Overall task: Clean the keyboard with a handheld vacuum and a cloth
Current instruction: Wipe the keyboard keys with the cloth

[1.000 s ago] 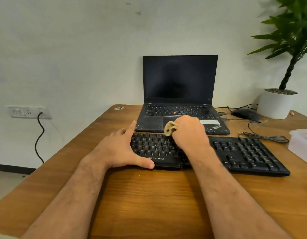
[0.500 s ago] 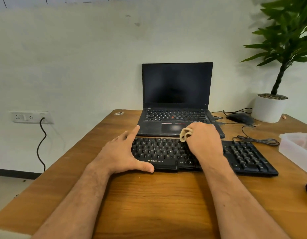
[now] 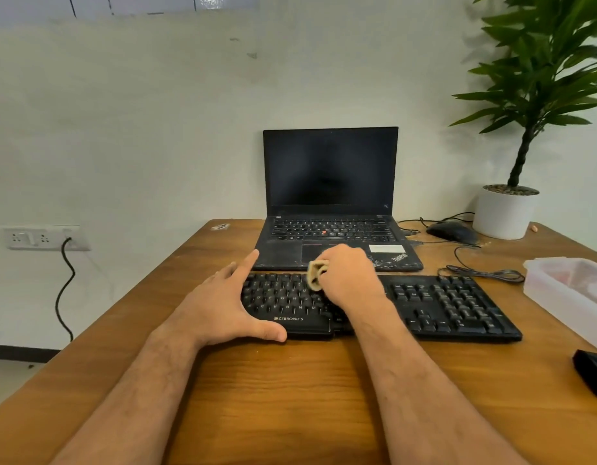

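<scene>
Right hand (image 3: 349,276) slid leftward, fist gripping cloth (image 3: 315,275) on keyboard (image 3: 441,303); left hand (image 3: 220,307) flat, bracing edge.

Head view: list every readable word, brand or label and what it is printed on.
"ZEBRONICS" on the front edge of the black keyboard.
"ThinkPad" on the laptop palm rest, tilted.
Keyboard key legends: a few letters show, most too small to read.
White sticker on the laptop: unreadable.

One keyboard (image 3: 424,307), one laptop (image 3: 330,203), one cloth (image 3: 315,275), two hands.
</scene>
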